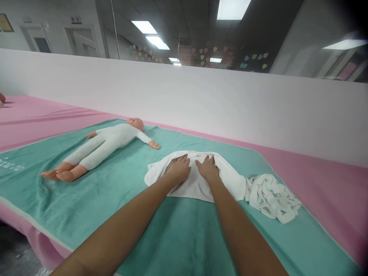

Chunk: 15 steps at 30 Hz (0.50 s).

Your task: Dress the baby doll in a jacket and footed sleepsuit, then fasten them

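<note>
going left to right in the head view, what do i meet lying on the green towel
Doll in white clothing → white garment → crumpled patterned cloth.

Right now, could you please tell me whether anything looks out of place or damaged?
The patterned cloth, on the right of the teal blanket, looks untidy: it lies bunched up, whereas the white garment touched by the left hand and right hand is spread out. No spill or damage shows.
</note>
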Each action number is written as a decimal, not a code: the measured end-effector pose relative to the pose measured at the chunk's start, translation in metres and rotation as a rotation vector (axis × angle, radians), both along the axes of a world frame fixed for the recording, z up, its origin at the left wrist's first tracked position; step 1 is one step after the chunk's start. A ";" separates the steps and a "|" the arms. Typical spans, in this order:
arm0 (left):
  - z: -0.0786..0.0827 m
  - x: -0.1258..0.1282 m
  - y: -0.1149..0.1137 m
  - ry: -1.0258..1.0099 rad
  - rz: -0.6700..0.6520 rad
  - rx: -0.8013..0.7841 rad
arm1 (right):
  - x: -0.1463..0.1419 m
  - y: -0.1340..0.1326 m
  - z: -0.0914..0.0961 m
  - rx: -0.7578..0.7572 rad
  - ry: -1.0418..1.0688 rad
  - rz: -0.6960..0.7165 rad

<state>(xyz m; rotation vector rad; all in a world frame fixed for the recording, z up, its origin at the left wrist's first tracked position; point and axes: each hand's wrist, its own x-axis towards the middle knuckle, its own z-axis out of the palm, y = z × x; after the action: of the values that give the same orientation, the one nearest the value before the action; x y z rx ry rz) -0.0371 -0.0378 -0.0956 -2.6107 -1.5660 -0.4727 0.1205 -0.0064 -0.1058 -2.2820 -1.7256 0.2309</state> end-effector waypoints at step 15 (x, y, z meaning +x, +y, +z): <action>-0.006 -0.007 0.023 -0.047 0.157 0.015 | -0.002 -0.009 0.002 0.149 -0.060 -0.010</action>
<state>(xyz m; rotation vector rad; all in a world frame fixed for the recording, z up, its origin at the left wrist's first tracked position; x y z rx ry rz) -0.0441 -0.0152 -0.1020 -2.4577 -1.7576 -0.5339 0.1186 -0.0154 -0.1037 -2.2107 -1.6985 0.0305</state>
